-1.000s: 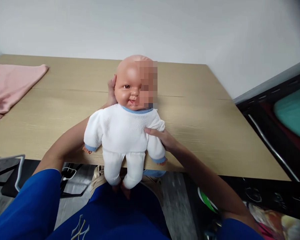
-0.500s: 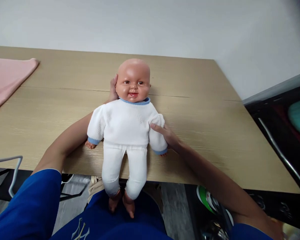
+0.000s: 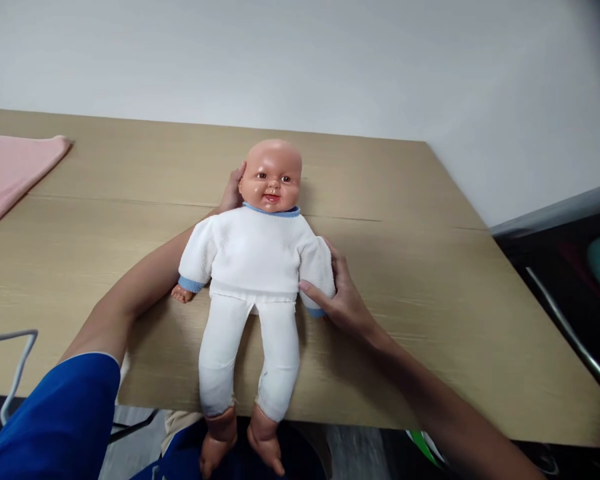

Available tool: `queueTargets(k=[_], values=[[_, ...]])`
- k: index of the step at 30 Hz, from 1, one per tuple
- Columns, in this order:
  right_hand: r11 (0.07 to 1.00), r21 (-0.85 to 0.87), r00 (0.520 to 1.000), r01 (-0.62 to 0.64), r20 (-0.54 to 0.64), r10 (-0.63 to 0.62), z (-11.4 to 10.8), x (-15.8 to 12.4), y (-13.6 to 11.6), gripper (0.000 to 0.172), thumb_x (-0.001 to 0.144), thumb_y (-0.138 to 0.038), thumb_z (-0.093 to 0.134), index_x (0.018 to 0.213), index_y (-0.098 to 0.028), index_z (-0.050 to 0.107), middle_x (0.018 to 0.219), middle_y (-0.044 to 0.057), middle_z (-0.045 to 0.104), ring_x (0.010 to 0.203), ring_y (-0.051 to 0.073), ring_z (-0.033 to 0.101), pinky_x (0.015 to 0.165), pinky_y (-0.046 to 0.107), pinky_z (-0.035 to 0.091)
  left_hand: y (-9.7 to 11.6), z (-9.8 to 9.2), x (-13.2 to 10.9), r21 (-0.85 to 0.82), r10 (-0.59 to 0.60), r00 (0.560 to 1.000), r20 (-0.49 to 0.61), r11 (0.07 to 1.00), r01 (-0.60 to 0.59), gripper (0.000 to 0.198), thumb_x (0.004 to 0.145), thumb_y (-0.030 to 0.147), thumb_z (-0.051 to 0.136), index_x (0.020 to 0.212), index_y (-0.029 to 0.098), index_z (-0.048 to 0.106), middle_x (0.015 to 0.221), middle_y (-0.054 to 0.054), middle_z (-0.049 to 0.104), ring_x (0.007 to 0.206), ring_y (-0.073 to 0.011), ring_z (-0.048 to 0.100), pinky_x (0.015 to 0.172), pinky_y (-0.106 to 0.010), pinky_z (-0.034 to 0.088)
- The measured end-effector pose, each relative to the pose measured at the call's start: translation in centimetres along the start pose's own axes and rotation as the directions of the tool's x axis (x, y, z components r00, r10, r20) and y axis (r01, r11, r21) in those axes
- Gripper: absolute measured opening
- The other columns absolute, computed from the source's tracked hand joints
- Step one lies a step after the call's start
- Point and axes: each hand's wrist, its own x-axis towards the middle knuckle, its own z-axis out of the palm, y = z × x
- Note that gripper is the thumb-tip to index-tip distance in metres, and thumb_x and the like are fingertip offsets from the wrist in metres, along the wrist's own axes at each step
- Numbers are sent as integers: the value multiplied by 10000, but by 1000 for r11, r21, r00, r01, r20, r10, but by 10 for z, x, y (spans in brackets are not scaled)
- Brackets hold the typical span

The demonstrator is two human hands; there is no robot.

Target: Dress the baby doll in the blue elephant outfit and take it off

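Observation:
A bald baby doll (image 3: 255,257) lies face up over the table's near edge, in a white fleece top with blue trim and white trousers. Its bare feet stick out past that edge. My left hand (image 3: 233,190) is curled behind the side of the doll's head, partly hidden by it, with the forearm passing under the doll's sleeve. Around the doll's other sleeve, near the blue cuff, my right hand (image 3: 349,299) is closed, thumb in front and fingers behind. The doll's hand on that side is hidden.
A pink cloth (image 3: 15,177) lies at the left of the wooden table (image 3: 430,280). Beyond it rises a pale wall (image 3: 280,60). A white metal bar (image 3: 17,373) stands at the lower left, and a dark object with a metal bar (image 3: 570,320) borders the right.
The doll and table sit lower in view, and more of the doll's feet shows. My right hand has moved down the sleeve toward the cuff. My left hand stays behind the head.

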Motion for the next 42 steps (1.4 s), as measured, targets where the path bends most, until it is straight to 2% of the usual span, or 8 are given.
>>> queueTargets(k=[3, 6, 12, 19, 25, 32, 37, 42], values=[[997, -72, 999, -16, -41, 13, -1, -1, 0, 1063, 993, -651, 890, 1844, -313, 349, 1939, 193, 406, 1784, 414, 447, 1485, 695, 344, 5, -3, 7, -40, -26, 998, 54, 999, 29, 690, 1115, 762, 526, 1372, 192, 818, 1505, -105, 854, 1726, -372, 565, 1511, -586, 341], [989, -142, 996, -32, -90, 19, 0, -3, 0, 1040, 1001, -651, 882, 1841, -300, 380, 1910, 202, 452, 1771, 428, 460, 1479, 727, 333, 14, -2, 6, -47, -69, 986, 153, 996, 77, 708, 1081, 769, 635, 1484, 209, 792, 1532, -114, 842, 1707, -420, 578, 1506, -592, 351], [973, -231, 993, -13, -118, -14, -1, -4, 6, 1000, 989, -640, 905, 1814, -304, 452, 1846, 199, 532, 1731, 447, 504, 1462, 733, 356, 20, 3, 0, -31, -119, 975, 186, 991, 127, 809, 1109, 829, 594, 1524, 155, 763, 1560, -167, 819, 1704, -473, 559, 1530, -630, 281], [944, -325, 983, 62, -142, -114, -4, -7, 15, 1025, 954, -610, 950, 1805, -289, 479, 1762, 196, 612, 1637, 464, 602, 1393, 722, 470, 20, -14, 1, 165, -252, 906, 339, 965, 206, 860, 1119, 924, 464, 1391, 172, 782, 1504, -158, 849, 1653, -460, 632, 1472, -652, 427], [932, -351, 983, 85, -125, -137, -6, -7, 16, 1032, 949, -598, 956, 1813, -318, 466, 1754, 188, 627, 1617, 475, 627, 1356, 745, 510, 18, -19, -1, 266, -170, 930, 327, 960, 83, 801, 1100, 930, 508, 1327, 218, 798, 1428, -139, 879, 1605, -477, 676, 1421, -684, 494], [933, -347, 985, 93, -102, -136, -7, -6, 17, 1001, 965, -594, 950, 1802, -323, 472, 1757, 182, 633, 1620, 474, 631, 1352, 737, 521, 16, -17, -2, 272, -136, 946, 293, 961, 54, 772, 1076, 919, 574, 1301, 214, 791, 1412, -158, 879, 1580, -487, 696, 1383, -718, 524], [930, -353, 986, 101, -91, -141, -8, -6, 18, 994, 970, -604, 943, 1801, -324, 474, 1746, 184, 646, 1601, 477, 648, 1337, 751, 531, 16, -18, -3, 283, -172, 936, 306, 956, 83, 786, 1068, 945, 556, 1227, 219, 811, 1342, -152, 901, 1565, -469, 712, 1378, -670, 547], [926, -364, 987, 102, -82, -141, -8, -5, 18, 993, 981, -611, 930, 1804, -300, 470, 1751, 200, 642, 1605, 483, 646, 1331, 747, 537, 13, -22, 2, 252, -223, 929, 294, 956, 150, 786, 1064, 928, 598, 1226, 188, 809, 1310, -172, 908, 1610, -436, 670, 1421, -639, 484]])
